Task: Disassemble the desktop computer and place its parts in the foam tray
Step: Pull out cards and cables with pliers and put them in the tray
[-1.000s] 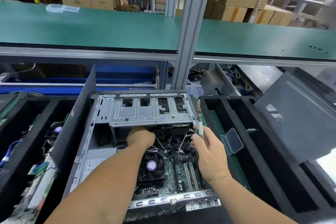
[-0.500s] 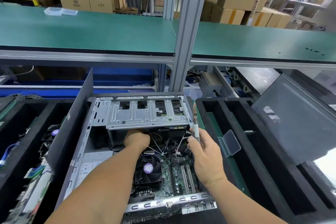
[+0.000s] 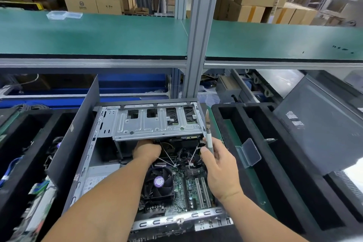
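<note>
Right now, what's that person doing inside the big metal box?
A person is taking apart an open computer case. The left hand reaches in under the metal drive cage, its fingers hidden. The right hand holds a small cutting tool near the cables. The fan and the board remain inside.

Fingers of the left hand [image 3: 147, 151] hidden under the grey perforated metal drive cage [image 3: 157, 124]; hold there impossible to tell. Black foam tray on the left [image 3: 29, 133] cut off by the picture's edge, contents blurred. Lower edge of the open grey metal computer case [image 3: 176, 222] smeared, connectors unreadable.
</note>
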